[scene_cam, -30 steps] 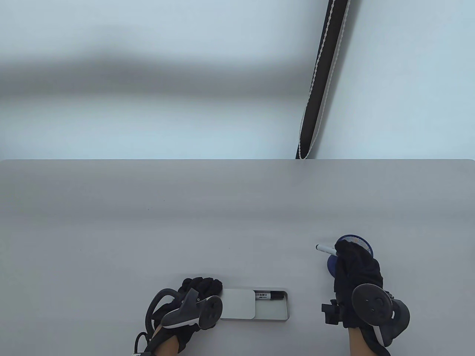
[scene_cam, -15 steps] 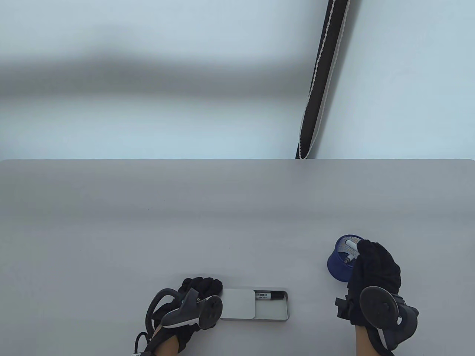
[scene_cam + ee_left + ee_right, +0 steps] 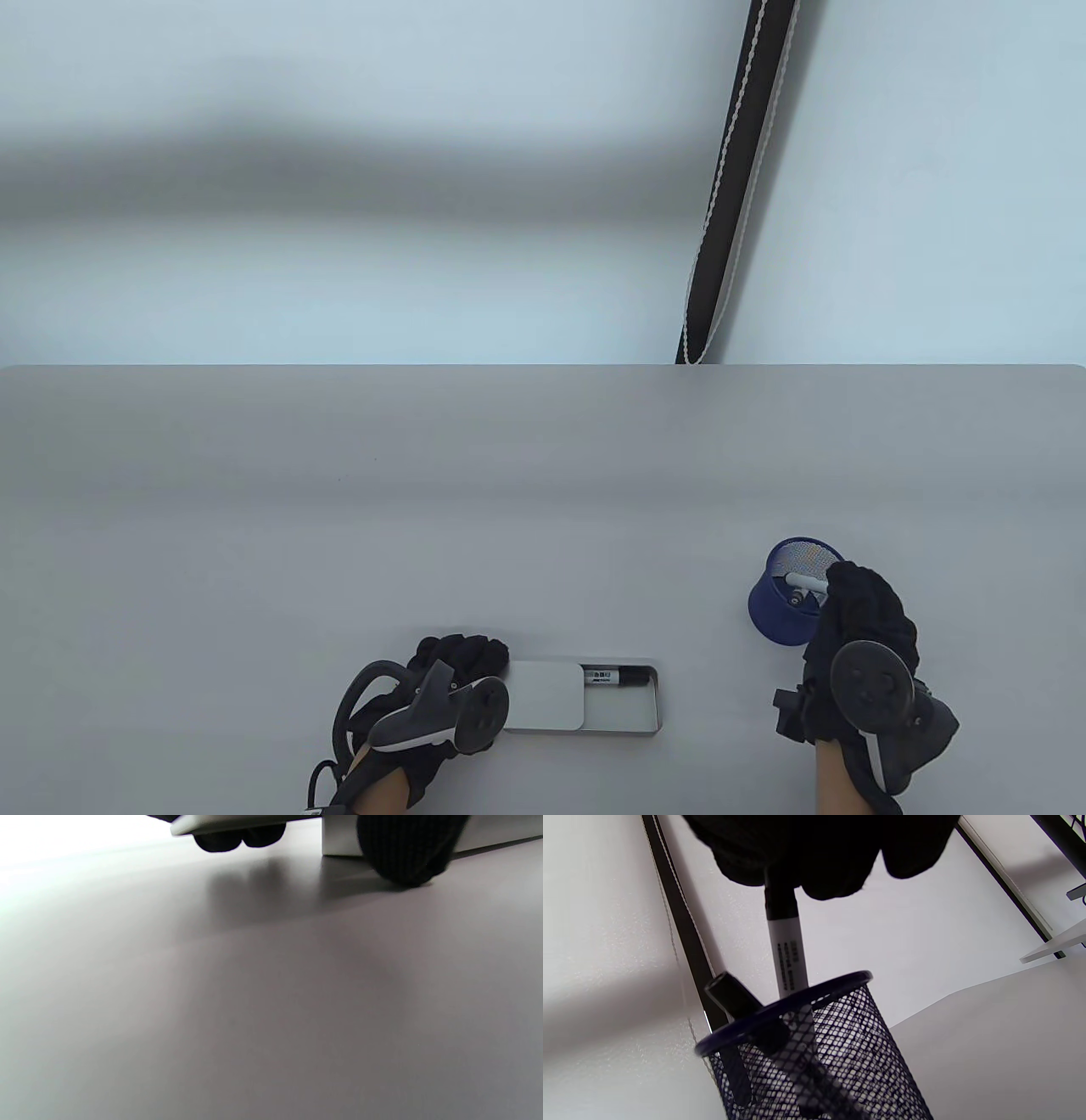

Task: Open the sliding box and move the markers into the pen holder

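Right hand [image 3: 861, 624] pinches white-barrelled marker with black cap [image 3: 785, 942] by cap end, barrel inside blue wire-mesh pen holder [image 3: 785, 598] beside another marker. Left hand [image 3: 454, 671] grips grey sliding box [image 3: 594, 700] on desk; black marker [image 3: 615, 677] inside. Markers light, stiff, smooth: pinch mid-barrel.

two gloved hands, the left hand [image 3: 450, 671] and the right hand [image 3: 861, 624], each with one tracker. one sliding box [image 3: 585, 698] with one marker [image 3: 612, 677] showing in it. one blue mesh pen holder [image 3: 818, 1052] with two markers: a white-barrelled marker [image 3: 791, 963] and a black-capped marker [image 3: 734, 997]. one table [image 3: 424, 509].
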Demonstrator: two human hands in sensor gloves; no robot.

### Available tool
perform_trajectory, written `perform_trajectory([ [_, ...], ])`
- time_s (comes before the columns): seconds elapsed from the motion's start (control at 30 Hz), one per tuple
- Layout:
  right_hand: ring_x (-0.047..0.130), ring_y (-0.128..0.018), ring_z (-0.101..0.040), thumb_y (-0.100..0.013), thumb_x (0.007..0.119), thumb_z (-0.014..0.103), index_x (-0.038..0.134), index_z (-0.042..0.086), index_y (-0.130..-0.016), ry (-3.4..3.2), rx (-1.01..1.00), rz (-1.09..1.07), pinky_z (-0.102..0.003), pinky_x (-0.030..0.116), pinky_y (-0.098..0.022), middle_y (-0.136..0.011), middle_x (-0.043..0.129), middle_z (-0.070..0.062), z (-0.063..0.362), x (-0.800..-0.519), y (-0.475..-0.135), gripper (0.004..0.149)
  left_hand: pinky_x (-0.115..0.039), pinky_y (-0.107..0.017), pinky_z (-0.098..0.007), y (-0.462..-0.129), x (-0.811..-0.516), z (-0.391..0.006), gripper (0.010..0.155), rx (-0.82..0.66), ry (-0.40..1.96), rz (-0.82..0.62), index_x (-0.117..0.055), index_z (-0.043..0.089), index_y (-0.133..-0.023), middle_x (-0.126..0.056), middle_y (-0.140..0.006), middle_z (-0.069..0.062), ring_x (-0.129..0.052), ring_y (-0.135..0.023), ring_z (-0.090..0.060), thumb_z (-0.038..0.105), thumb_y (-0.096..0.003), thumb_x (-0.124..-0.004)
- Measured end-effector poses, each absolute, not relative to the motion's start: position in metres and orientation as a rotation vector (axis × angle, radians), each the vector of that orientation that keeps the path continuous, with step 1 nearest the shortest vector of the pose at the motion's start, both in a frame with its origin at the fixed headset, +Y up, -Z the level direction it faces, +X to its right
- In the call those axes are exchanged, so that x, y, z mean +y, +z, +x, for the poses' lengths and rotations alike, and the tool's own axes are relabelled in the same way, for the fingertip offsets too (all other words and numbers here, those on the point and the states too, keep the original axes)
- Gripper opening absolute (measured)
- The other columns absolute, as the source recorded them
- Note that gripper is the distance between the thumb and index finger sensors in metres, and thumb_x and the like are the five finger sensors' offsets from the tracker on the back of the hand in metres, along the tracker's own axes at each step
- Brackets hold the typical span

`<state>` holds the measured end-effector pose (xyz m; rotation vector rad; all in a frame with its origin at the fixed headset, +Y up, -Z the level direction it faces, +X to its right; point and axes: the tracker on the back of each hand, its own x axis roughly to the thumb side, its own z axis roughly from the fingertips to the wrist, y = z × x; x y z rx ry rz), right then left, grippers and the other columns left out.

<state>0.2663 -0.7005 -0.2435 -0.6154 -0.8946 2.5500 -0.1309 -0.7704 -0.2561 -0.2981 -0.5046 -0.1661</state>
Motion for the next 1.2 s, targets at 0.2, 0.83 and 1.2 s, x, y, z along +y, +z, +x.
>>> perform_trajectory([
  [0.2,0.087,-0.065,-0.022,-0.042,0.076,0.024,0.078,0.026,-0.078,2.574,-0.829,-0.67,-0.047,0.071,-0.057,-0.083,0.077,-0.007,0.268,-0.71,-0.246,0.036,-0.056,-0.083,-0.039,-0.256,-0.77,-0.131,0.077,-0.507,-0.166,-0.297,-0.038,0.03,-0.107,-0.047,-0.117,0.003,-0.058,-0.107,-0.022,0.065,-0.0441,-0.064],
  [0.83,0.075,-0.079,-0.031,-0.045,0.071,0.027,0.067,0.021,-0.09,2.558,-0.728,-0.721,-0.053,0.06,-0.063,-0.095,0.064,-0.013,0.27,-0.717,-0.248,0.046,-0.056,-0.083,-0.04,-0.256,-0.771,-0.13,0.077,-0.508,-0.167,-0.297,-0.037,0.03,-0.107,-0.046,-0.117,0.003,-0.058,-0.107,-0.022,0.065,-0.0443,-0.064],
  [1.2,0.061,-0.086,-0.036,-0.046,0.07,0.03,0.053,0.019,-0.097,2.587,-0.85,-0.53,-0.056,0.05,-0.066,-0.1,0.048,-0.016,0.249,-0.698,-0.245,0.055,-0.055,-0.083,-0.04,-0.255,-0.771,-0.129,0.075,-0.51,-0.172,-0.3,-0.036,0.029,-0.108,-0.045,-0.117,0.002,-0.057,-0.108,-0.022,0.065,-0.0462,-0.061],
])
